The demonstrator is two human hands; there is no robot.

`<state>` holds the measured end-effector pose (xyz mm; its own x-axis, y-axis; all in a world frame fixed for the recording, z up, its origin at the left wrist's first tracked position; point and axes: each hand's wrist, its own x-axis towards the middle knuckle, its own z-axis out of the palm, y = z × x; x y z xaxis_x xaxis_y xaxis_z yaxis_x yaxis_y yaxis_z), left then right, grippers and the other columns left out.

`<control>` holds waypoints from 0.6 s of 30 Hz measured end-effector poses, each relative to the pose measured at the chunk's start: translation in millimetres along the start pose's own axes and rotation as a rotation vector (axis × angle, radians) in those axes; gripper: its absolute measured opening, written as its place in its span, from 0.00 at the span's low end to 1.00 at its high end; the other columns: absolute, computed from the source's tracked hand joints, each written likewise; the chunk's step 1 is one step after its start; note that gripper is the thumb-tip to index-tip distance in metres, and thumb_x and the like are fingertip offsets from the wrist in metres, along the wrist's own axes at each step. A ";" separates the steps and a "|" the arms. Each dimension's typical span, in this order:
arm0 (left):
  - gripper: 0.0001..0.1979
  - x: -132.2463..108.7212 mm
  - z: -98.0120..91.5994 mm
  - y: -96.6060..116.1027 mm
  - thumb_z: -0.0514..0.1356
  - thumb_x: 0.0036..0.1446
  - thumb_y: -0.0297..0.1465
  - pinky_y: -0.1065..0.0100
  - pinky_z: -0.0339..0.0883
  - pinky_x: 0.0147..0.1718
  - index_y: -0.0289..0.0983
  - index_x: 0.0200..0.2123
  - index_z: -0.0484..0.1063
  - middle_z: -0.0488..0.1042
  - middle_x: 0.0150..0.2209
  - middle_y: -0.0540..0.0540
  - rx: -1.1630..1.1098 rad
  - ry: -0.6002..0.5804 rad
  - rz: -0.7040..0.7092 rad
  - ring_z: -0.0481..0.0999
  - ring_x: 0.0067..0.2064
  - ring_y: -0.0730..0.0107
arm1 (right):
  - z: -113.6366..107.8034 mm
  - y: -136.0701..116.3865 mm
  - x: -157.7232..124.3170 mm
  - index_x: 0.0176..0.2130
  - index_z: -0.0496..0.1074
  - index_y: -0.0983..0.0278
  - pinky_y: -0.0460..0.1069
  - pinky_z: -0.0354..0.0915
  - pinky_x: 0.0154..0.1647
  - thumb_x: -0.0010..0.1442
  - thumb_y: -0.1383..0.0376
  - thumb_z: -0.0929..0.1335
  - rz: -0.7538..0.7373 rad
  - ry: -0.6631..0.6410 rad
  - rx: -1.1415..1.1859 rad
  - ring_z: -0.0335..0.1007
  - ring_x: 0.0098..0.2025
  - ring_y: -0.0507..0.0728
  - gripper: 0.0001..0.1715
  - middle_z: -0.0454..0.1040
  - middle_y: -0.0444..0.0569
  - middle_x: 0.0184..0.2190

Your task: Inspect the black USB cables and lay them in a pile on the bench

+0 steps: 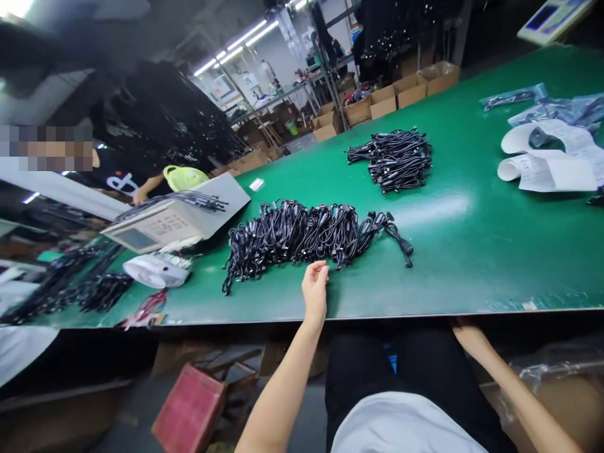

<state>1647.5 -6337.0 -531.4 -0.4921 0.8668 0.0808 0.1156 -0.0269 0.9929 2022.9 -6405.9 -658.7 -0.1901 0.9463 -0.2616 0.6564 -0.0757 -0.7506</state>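
Note:
A long pile of bundled black cables (292,233) lies across the green table in front of me. My left hand (315,289) is at the pile's near edge, its fingers curled and pressed together; whether anything is pinched in them I cannot make out. One cable bundle (400,242) sticks out at the pile's right end. Farther back sits a second, neater stack of black cable bundles (399,160). My right hand (469,336) is low at the table's front edge, near my lap, with its fingers hidden under the edge.
The green table (472,258) carries a beige instrument (165,223) and a white roll (155,269) on the left. Paper sheets (552,160) and plastic bags (561,112) lie at right. A co-worker's arm (151,187) shows behind the instrument. A red stool (189,406) stands below.

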 end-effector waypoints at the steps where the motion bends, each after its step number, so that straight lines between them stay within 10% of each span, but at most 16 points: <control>1: 0.15 -0.4 -0.3 1.0 0.65 0.53 0.37 0.73 0.61 0.32 0.36 0.43 0.74 0.71 0.35 0.49 -0.017 -0.010 0.005 0.67 0.31 0.76 | -3.2 2.9 -5.6 0.54 0.72 0.60 0.59 0.68 0.56 0.67 0.58 0.68 0.009 -0.027 -0.021 0.70 0.56 0.62 0.17 0.72 0.53 0.55; 8: 0.13 -5.4 -0.7 8.1 0.64 0.55 0.35 0.72 0.63 0.34 0.36 0.42 0.73 0.71 0.34 0.48 -0.097 -0.048 0.025 0.68 0.33 0.74 | -53.2 -59.3 -24.8 0.58 0.73 0.61 0.55 0.59 0.66 0.66 0.50 0.63 -0.172 -0.274 -0.047 0.69 0.61 0.64 0.28 0.74 0.53 0.58; 14: 0.12 -2.3 -1.4 4.9 0.63 0.57 0.35 0.71 0.64 0.36 0.36 0.42 0.73 0.71 0.35 0.48 -0.093 -0.086 0.028 0.69 0.35 0.73 | -97.3 -170.6 -19.1 0.48 0.76 0.63 0.48 0.71 0.38 0.69 0.56 0.61 -0.281 -0.841 0.072 0.78 0.32 0.56 0.20 0.81 0.48 0.35; 18: 0.10 -5.7 7.0 17.8 0.61 0.58 0.34 0.70 0.64 0.35 0.36 0.42 0.73 0.71 0.34 0.47 -0.070 -0.089 0.038 0.69 0.34 0.71 | -126.9 -185.1 39.2 0.40 0.77 0.62 0.49 0.68 0.38 0.69 0.50 0.61 -0.267 -0.290 -0.097 0.77 0.34 0.57 0.23 0.80 0.49 0.33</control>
<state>1658.3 -6338.9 -514.8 -0.4093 0.9053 0.1133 0.0704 -0.0924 0.9932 1986.5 -6314.9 -453.0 -0.5520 0.7997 -0.2360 0.6192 0.2035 -0.7584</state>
